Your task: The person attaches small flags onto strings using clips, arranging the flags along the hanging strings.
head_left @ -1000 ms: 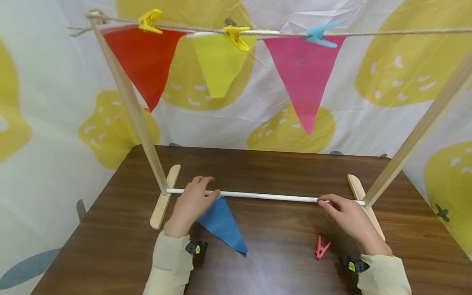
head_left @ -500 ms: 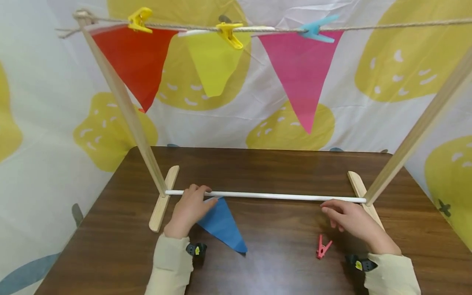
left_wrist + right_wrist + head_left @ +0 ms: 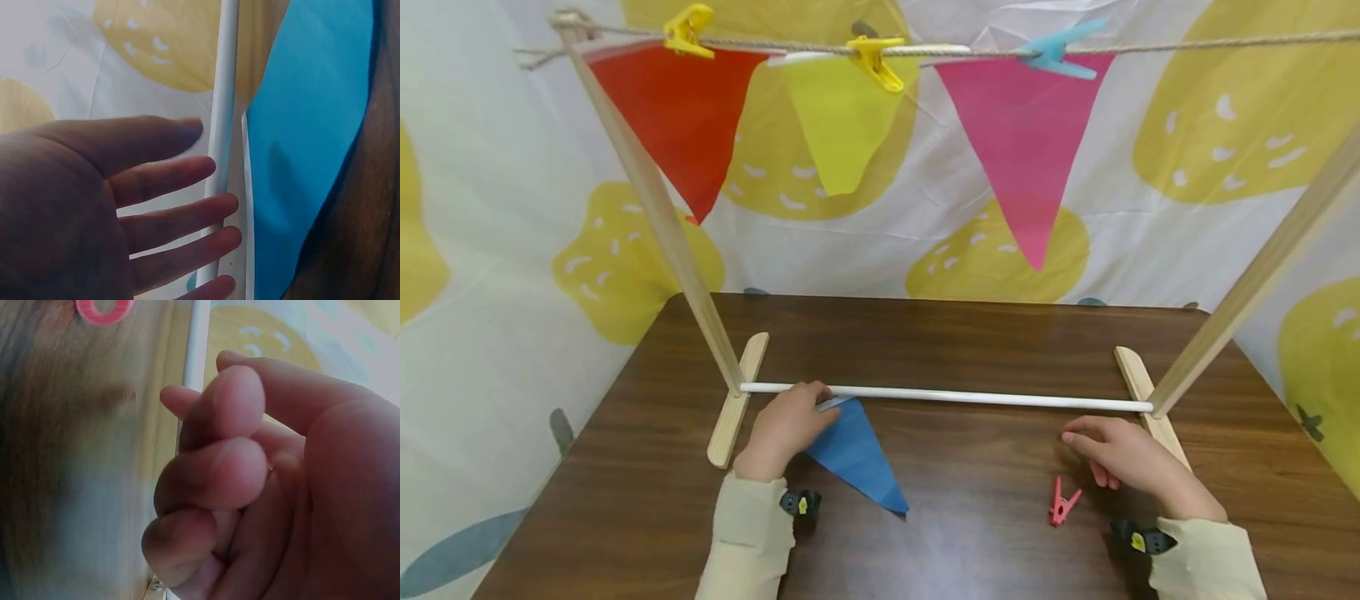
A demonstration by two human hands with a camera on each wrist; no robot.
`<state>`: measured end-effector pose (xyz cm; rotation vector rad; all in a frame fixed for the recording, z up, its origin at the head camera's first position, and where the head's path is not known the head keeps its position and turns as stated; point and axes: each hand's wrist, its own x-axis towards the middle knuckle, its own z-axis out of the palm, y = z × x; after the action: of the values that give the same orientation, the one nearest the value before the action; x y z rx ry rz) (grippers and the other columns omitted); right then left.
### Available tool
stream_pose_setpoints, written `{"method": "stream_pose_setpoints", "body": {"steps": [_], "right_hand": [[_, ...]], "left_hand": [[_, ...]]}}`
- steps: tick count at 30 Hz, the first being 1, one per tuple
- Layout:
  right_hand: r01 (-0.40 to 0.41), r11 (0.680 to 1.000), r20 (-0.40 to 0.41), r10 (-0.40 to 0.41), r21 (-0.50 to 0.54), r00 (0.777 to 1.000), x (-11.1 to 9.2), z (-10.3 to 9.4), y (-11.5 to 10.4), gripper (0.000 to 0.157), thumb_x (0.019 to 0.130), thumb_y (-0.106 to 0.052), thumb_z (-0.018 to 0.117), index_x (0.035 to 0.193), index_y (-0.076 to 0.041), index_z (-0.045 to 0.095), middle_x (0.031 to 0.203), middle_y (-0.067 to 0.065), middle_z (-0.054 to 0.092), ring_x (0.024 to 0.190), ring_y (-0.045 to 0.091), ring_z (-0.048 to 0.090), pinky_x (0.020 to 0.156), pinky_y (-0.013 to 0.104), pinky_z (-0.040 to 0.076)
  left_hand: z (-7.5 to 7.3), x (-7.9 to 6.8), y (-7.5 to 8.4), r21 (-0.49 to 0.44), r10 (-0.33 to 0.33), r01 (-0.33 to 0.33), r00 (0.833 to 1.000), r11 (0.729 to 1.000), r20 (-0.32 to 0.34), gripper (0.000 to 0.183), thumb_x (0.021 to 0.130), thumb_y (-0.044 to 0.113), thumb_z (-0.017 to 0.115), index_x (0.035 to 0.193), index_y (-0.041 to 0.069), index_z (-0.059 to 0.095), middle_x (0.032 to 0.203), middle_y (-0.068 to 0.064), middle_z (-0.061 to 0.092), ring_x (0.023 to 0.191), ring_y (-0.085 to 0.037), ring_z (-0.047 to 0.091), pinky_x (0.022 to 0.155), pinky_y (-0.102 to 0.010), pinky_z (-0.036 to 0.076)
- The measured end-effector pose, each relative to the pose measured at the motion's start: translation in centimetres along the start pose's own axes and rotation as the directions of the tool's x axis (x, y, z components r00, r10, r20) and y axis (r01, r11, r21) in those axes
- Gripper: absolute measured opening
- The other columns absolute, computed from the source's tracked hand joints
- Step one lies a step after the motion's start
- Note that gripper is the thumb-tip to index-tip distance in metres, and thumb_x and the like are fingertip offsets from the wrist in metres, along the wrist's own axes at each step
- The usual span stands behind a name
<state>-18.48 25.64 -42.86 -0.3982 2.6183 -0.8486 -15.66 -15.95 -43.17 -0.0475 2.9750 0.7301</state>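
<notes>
A blue pennant (image 3: 857,458) with a white strip along its top edge lies on the table, partly covered by my left hand (image 3: 786,425). In the left wrist view, the fingers (image 3: 187,209) of that hand stretch out near the white rod (image 3: 225,81), with the pennant beyond them and nothing pinched. My right hand (image 3: 1123,454) hovers near the rod's right end, its fingers (image 3: 215,475) loosely curled around nothing. Just left of and below it lies a pink clothespin (image 3: 1060,504), whose end shows at the top of the right wrist view.
Wooden posts (image 3: 662,208) on feet stand at both sides, joined low by the white rod. A rope (image 3: 1187,43) overhead carries red (image 3: 681,117), yellow (image 3: 842,117) and pink (image 3: 1030,142) pennants, clipped by yellow and blue clothespins. A patterned cloth hangs behind the brown table (image 3: 970,467).
My right hand has drawn back from the white rod, toward me and slightly right. The left hand has dropped lower over the blue pennant's top edge.
</notes>
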Motion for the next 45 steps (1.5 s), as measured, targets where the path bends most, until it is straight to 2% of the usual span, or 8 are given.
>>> {"method": "stream_pose_setpoints", "body": {"steps": [6,11,15,21,25,30,36,45], "right_hand": [[-0.037,0.998,0.026,0.036,0.042,0.999,-0.1,0.4,0.3,0.037,0.089,-0.032,0.053,0.107,-0.001,0.058,0.044,0.002,0.048,0.035,0.015,0.045,0.037,0.032,0.040],[-0.081,0.993,0.079,0.074,0.088,0.994,-0.1,0.7,0.6,0.035,0.089,-0.034,0.052,0.101,-0.001,0.057,0.046,0.005,0.052,0.036,0.016,0.049,0.037,0.035,0.043],[-0.113,0.985,0.133,0.096,0.131,0.986,-0.1,0.7,0.8,0.033,0.089,-0.034,0.051,0.095,-0.002,0.057,0.049,0.007,0.055,0.040,0.019,0.054,0.039,0.036,0.045],[-0.093,0.982,0.200,0.060,0.162,0.978,0.0,1.1,0.9,0.032,0.091,-0.033,0.048,0.081,-0.003,0.056,0.049,0.006,0.055,0.036,0.013,0.049,0.036,0.033,0.043],[-0.078,0.982,0.208,0.042,0.169,0.977,0.0,1.2,0.8,0.035,0.091,-0.035,0.048,0.079,-0.003,0.055,0.047,0.006,0.054,0.033,0.010,0.043,0.034,0.031,0.041],[-0.103,0.975,0.232,0.055,0.200,0.971,0.2,1.4,0.5,0.037,0.090,-0.037,0.048,0.080,-0.002,0.056,0.049,0.007,0.056,0.036,0.012,0.048,0.036,0.032,0.043],[-0.110,0.969,0.271,0.048,0.220,0.961,0.3,1.4,0.4,0.038,0.091,-0.038,0.047,0.081,-0.002,0.056,0.051,0.008,0.056,0.039,0.014,0.051,0.037,0.032,0.044],[-0.093,0.963,0.309,0.011,0.253,0.951,0.3,1.6,0.2,0.042,0.091,-0.037,0.046,0.075,-0.001,0.058,0.055,0.010,0.059,0.040,0.014,0.053,0.038,0.030,0.044]], "left_hand": [[-0.1,0.0,-0.6,0.039,0.031,-0.030,0.999,0.999,-0.016,0.030,0.080,0.027,0.063,0.106,0.011,0.063,0.100,-0.007,0.062,0.086,-0.024,0.057,0.070,-0.040,0.045],[-0.3,-0.4,-1.1,0.085,0.003,0.000,0.999,0.996,-0.038,0.032,0.078,0.024,0.065,0.107,0.012,0.063,0.100,-0.010,0.060,0.085,-0.026,0.057,0.063,-0.042,0.046],[-0.5,-0.7,-1.7,0.112,-0.027,0.030,0.999,0.993,-0.024,0.035,0.077,0.021,0.066,0.110,0.011,0.061,0.104,-0.014,0.056,0.092,-0.031,0.053,0.068,-0.045,0.045],[-0.8,-1.0,-2.0,0.156,-0.069,0.067,0.998,0.985,0.009,0.040,0.072,0.019,0.067,0.110,0.011,0.061,0.106,-0.015,0.053,0.096,-0.035,0.049,0.069,-0.049,0.043],[-1.0,-1.2,-2.1,0.179,-0.091,0.086,0.996,0.980,0.020,0.043,0.070,0.023,0.070,0.111,0.013,0.061,0.108,-0.014,0.053,0.098,-0.035,0.048,0.067,-0.051,0.043],[-1.3,-1.2,-2.4,0.173,-0.109,0.102,0.994,0.980,0.029,0.043,0.071,0.023,0.071,0.111,0.013,0.061,0.108,-0.014,0.052,0.096,-0.034,0.048,0.065,-0.049,0.044],[-1.4,-1.1,-2.8,0.133,-0.140,0.133,0.989,0.982,0.048,0.031,0.072,0.019,0.071,0.101,0.013,0.061,0.103,-0.012,0.054,0.089,-0.031,0.049,0.062,-0.045,0.043],[-1.4,-0.8,-3.0,0.119,-0.118,0.108,0.990,0.987,0.078,0.012,0.071,0.015,0.066,0.083,0.017,0.064,0.083,-0.001,0.058,0.071,-0.020,0.051,0.051,-0.036,0.039]]}}
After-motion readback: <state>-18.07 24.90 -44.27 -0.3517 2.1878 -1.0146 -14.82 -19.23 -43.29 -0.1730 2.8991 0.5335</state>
